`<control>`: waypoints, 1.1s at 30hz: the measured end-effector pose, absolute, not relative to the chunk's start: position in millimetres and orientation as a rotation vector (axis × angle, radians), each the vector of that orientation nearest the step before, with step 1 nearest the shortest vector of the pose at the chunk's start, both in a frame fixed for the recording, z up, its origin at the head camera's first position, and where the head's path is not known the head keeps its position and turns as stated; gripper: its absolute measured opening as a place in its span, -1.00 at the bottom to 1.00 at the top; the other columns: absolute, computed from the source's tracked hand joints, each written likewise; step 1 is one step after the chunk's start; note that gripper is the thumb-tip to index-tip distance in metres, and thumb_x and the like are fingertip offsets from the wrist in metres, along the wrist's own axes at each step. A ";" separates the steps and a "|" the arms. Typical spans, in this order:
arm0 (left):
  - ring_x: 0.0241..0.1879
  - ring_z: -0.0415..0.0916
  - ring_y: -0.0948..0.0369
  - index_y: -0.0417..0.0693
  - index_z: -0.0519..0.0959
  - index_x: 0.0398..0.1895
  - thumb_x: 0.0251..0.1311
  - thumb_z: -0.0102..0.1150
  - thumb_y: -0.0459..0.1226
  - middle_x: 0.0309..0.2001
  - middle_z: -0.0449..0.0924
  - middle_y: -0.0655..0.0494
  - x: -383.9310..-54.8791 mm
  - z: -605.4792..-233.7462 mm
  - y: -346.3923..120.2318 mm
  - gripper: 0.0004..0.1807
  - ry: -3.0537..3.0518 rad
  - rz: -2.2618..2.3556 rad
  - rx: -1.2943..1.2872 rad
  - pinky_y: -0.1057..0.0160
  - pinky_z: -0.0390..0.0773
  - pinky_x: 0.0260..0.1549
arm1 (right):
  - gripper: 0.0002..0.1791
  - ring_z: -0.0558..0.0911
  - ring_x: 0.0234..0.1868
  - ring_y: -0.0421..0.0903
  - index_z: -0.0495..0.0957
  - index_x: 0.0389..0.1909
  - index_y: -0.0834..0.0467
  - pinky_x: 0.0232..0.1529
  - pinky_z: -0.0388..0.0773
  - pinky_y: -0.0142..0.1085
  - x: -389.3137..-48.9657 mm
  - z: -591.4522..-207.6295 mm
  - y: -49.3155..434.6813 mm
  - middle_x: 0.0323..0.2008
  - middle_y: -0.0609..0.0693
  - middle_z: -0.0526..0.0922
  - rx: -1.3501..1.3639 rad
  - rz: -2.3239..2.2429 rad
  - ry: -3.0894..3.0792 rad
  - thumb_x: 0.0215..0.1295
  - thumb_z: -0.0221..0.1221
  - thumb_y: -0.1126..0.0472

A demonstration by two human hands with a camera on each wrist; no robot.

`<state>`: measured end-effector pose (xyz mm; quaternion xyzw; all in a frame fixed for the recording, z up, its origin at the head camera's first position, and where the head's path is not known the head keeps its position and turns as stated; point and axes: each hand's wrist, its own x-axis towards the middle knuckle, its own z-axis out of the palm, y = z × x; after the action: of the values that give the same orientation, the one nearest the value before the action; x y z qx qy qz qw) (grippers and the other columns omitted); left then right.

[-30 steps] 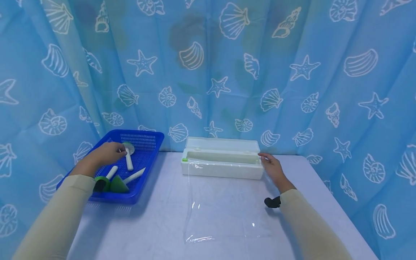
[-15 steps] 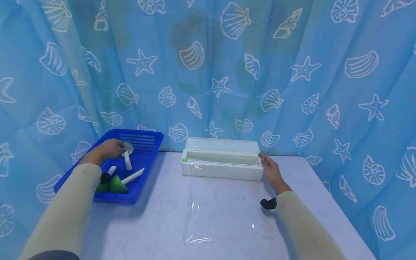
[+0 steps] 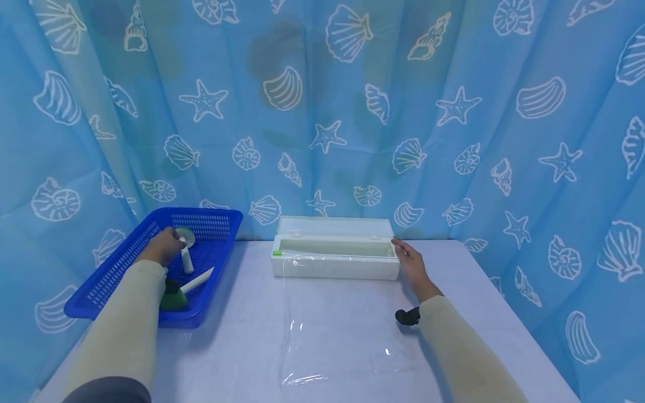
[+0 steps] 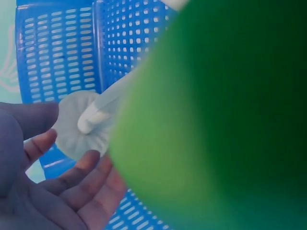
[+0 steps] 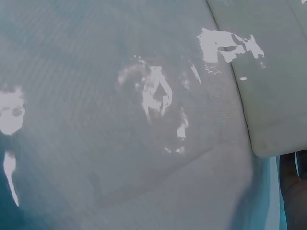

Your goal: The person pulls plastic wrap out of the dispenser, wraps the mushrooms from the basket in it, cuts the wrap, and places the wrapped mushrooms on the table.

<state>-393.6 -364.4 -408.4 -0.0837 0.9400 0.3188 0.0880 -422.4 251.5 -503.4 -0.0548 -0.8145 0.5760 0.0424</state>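
Observation:
My left hand (image 3: pixel 162 246) is inside the blue plastic basket (image 3: pixel 234 235), at a green-capped mushroom with a white stem (image 3: pixel 187 260). In the left wrist view its thumb and loosely spread fingers are at the rim of the pale, gilled cap (image 4: pixel 72 136). A large blurred green cap (image 4: pixel 153 124) blocks the right half there. At the right end of a long white cling wrap box (image 3: pixel 332 267), my right hand (image 3: pixel 414 268) touches the top corner with extended fingers. The box's lid (image 3: pixel 335 226) is up, and clear film (image 3: pixel 327 336) runs from it over the table.
Another green mushroom (image 3: pixel 173 299) lies at the basket's near end, partly behind my left sleeve. A green slider (image 3: pixel 277 253) sits on the box's left front edge. A blue shell-print curtain (image 3: pixel 322 89) hangs behind the white-covered table (image 3: pixel 232 358).
My view has shifted a little, so basket and box appear farther left. My left forearm has swung rightward over the basket's near end. The mushroom and my right hand keep their places.

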 end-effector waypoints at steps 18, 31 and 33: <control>-0.17 0.53 -0.20 -0.55 0.21 0.16 0.26 0.13 -0.37 0.03 0.36 -0.46 -397.6 -418.6 -361.8 -0.48 2.615 1.143 -0.284 -0.05 0.61 -0.28 | -0.33 0.31 0.36 0.05 0.27 0.41 0.04 0.29 0.27 -0.05 -412.6 -502.5 257.6 0.36 0.04 0.32 -0.189 1.885 -2.459 0.40 0.03 -0.22; -0.21 0.51 -0.18 -0.56 0.24 0.13 0.28 0.07 -0.37 0.03 0.37 -0.48 -411.8 -425.7 -362.7 -0.52 2.643 1.176 -0.338 0.01 0.61 -0.37 | -0.40 0.27 0.37 0.07 0.30 0.38 0.04 0.30 0.26 -0.02 -411.8 -502.6 255.5 0.37 0.07 0.30 -0.212 1.909 -2.428 0.44 0.02 -0.15; -0.30 0.53 -0.12 -0.59 0.28 0.07 0.24 0.10 -0.42 -0.10 0.43 -0.41 -415.1 -428.2 -359.2 -0.56 2.649 1.180 -0.355 0.02 0.61 -0.41 | -0.39 0.28 0.37 0.08 0.30 0.39 0.05 0.29 0.26 -0.01 -412.9 -502.7 255.1 0.37 0.08 0.30 -0.201 1.909 -2.421 0.44 0.02 -0.16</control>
<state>-415.1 -359.2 -428.2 -0.1207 0.9012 0.4015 0.1100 -412.9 255.1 -502.7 -0.0651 -0.7833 0.6177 0.0262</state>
